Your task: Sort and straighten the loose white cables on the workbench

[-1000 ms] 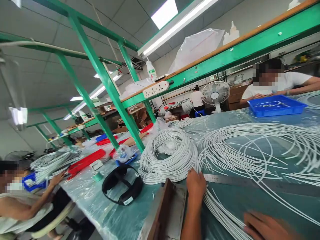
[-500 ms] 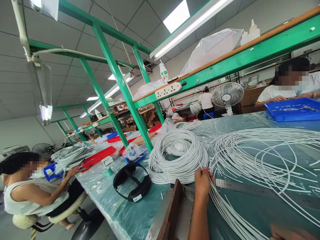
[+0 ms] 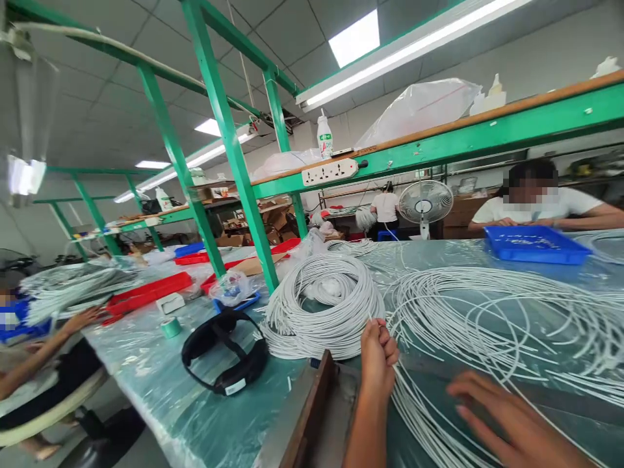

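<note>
My left hand (image 3: 378, 354) is closed, its fingers wrapped round white cable beside a thick coil of white cables (image 3: 316, 325). How many strands are in its grip is hidden. From under that hand, a loose bundle of white cables (image 3: 419, 416) runs down towards the front edge of the view. My right hand (image 3: 511, 416) hovers over the bundle's right side, somewhat blurred, fingers apart and nothing in them. Behind it, a wider, looser coil of white cables (image 3: 439, 292) spreads across the table. Next to my left forearm stands a metal fixture with a brown upright plate (image 3: 312, 409).
A black headset (image 3: 224, 354) and a roll of green tape (image 3: 170, 327) lie on the plastic-covered table (image 3: 160, 383). A green shelf frame (image 3: 234, 143) rises from it. Across the table, a person (image 3: 531, 201) sits behind a blue tray (image 3: 536, 246). Another person's arm (image 3: 49, 351) reaches in at left.
My right hand has come up from the lower right corner to above the cables, fingers spread. My left hand stays closed beside the coil. The view has swung to the right.
</note>
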### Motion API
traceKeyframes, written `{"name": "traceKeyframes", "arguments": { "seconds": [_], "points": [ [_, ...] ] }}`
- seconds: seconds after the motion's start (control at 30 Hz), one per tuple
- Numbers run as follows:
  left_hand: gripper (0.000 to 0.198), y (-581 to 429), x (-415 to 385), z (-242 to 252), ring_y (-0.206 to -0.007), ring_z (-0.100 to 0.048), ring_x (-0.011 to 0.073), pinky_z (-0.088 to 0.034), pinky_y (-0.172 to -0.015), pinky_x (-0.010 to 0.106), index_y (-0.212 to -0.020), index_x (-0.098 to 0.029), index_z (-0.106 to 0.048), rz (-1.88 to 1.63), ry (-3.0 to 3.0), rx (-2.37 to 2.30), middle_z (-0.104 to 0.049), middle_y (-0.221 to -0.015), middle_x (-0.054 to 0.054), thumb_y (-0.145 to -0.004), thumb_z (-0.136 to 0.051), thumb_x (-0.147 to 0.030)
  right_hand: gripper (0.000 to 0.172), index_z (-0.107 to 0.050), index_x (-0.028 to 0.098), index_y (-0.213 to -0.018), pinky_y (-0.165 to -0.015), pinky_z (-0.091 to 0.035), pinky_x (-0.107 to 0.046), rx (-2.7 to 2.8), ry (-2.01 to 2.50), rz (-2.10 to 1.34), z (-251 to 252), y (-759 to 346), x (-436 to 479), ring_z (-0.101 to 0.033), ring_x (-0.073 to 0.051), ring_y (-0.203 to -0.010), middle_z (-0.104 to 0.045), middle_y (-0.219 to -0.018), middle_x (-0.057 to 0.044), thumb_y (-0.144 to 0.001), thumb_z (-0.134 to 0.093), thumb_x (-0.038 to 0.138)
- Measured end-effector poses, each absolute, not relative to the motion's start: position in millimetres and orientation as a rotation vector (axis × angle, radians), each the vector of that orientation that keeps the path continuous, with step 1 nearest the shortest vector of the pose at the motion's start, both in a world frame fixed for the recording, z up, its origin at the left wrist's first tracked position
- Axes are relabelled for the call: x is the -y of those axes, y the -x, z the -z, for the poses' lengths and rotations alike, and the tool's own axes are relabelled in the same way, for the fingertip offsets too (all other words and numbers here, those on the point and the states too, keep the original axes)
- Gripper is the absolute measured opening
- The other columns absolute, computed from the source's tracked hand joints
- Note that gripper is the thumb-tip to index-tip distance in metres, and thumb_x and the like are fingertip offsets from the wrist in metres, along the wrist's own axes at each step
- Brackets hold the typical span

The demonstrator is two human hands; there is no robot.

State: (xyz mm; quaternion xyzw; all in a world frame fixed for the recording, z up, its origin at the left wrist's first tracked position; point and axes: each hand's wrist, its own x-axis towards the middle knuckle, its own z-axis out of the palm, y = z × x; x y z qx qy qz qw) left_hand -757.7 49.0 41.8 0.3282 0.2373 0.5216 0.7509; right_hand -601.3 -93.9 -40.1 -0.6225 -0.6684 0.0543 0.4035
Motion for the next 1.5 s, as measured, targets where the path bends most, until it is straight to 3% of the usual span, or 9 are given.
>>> {"name": "traceKeyframes", "arguments": {
  "seconds": [0.1, 0.2, 0.3, 0.4, 0.57, 0.9, 1.17, 1.33, 1.5],
  "points": [
    [0.079, 756.9, -48.8, -44.6, -0.042, -0.012, 0.0011, -0.005, -0.038, 0.017, -0.088, -0.015, -0.054, -1.102, -0.812, -0.472, -0.033, -0.053, -0.013, -0.037, -0.094, -0.062, 0.043, -0.062, 0.024, -0.124, -0.099, -0.050, -0.052, 1.822, 1.625, -0.237, -18.2, 623.8, 69.8, -0.060, -0.030, -0.117, -0.062, -0.125, -0.012, -0.100, -0.031, 0.041],
    [0.076, 763.0, -57.6, -46.3, -0.042, -0.012, 0.0027, -0.006, -0.040, 0.018, -0.096, -0.013, -0.059, -1.069, -0.951, -0.532, -0.031, -0.055, -0.013, -0.047, -0.088, -0.064, 0.032, -0.062, 0.016, -0.114, -0.094, -0.048, -0.045, 1.841, 1.691, -0.315, -45.0, 629.8, 40.5, -0.061, -0.026, -0.103, -0.065, -0.111, -0.012, -0.100, -0.035, 0.025],
    [0.041, 775.2, -74.3, -43.6, -0.041, -0.018, 0.0066, -0.009, -0.041, 0.021, -0.087, -0.013, -0.063, -1.066, -1.198, -0.854, -0.031, -0.053, -0.010, -0.074, -0.067, -0.052, 0.023, -0.065, 0.014, -0.104, -0.091, -0.044, -0.041, 1.864, 1.839, -0.352, -37.2, 625.3, 23.0, -0.061, -0.026, -0.103, -0.067, -0.104, -0.010, -0.098, -0.043, 0.015],
    [0.019, 788.0, -89.5, -38.1, -0.042, -0.028, 0.0102, -0.015, -0.044, 0.023, -0.071, -0.015, -0.063, -1.084, -1.379, -1.120, -0.038, -0.051, -0.004, -0.082, -0.053, -0.027, 0.013, -0.068, 0.015, -0.096, -0.083, -0.042, -0.036, 1.914, 1.859, -0.447, -18.1, 628.0, 19.2, -0.062, -0.026, -0.100, -0.069, -0.099, -0.009, -0.096, -0.055, 0.015],
    [0.025, 793.6, -90.9, -38.9, -0.046, -0.041, 0.0138, -0.026, -0.050, 0.025, -0.059, -0.018, -0.059, -1.003, -1.620, -1.214, -0.048, -0.051, -0.001, -0.083, -0.053, -0.009, 0.016, -0.066, 0.014, -0.091, -0.080, -0.041, -0.034, 1.771, 1.872, -0.504, -8.7, 656.8, 20.1, -0.062, -0.027, -0.099, -0.068, -0.097, -0.009, -0.094, -0.066, 0.029],
    [0.022, 778.6, -82.6, -37.0, -0.037, -0.027, 0.0095, -0.018, -0.043, 0.024, -0.078, -0.016, -0.062, -0.869, -1.508, -1.217, -0.040, -0.050, -0.006, -0.093, -0.048, -0.024, 0.015, -0.063, 0.014, -0.089, -0.064, -0.026, -0.035, 1.794, 1.987, -0.240, -5.8, 664.1, 17.1, -0.065, -0.030, -0.087, -0.067, -0.093, -0.012, -0.097, -0.052, 0.019],
    [0.021, 771.3, -71.7, -49.0, -0.039, -0.018, 0.0046, -0.008, -0.040, 0.017, -0.083, -0.010, -0.061, -0.928, -1.125, -1.019, -0.032, -0.052, -0.008, -0.095, -0.047, -0.021, 0.033, -0.037, 0.019, -0.064, -0.065, -0.027, -0.029, 1.494, 1.478, -0.727, -12.6, 660.3, 15.8, -0.041, -0.015, -0.067, -0.040, -0.063, 0.004, -0.093, -0.053, 0.020],
    [0.024, 773.5, -71.1, -49.0, -0.044, -0.038, 0.0052, -0.035, -0.042, 0.015, -0.113, -0.006, -0.065, -0.988, -0.847, -0.709, -0.048, -0.063, -0.003, -0.092, -0.061, -0.017, 0.027, -0.035, 0.020, -0.070, -0.068, -0.027, -0.030, 1.593, 1.341, -0.649, -13.1, 669.0, 21.6, -0.044, -0.017, -0.071, -0.045, -0.070, 0.002, -0.094, -0.046, 0.024],
    [0.031, 772.5, -62.8, -56.4, -0.083, -0.070, 0.0172, -0.063, -0.074, 0.030, -0.132, -0.014, -0.057, -1.013, -0.743, -0.641, -0.068, -0.100, 0.011, -0.105, -0.045, -0.023, 0.028, -0.038, 0.019, -0.069, -0.069, -0.026, -0.031, 1.698, 1.378, -0.624, -12.1, 672.9, 24.7, -0.045, -0.018, -0.073, -0.045, -0.069, 0.002, -0.096, -0.046, 0.019]
  ]
}}
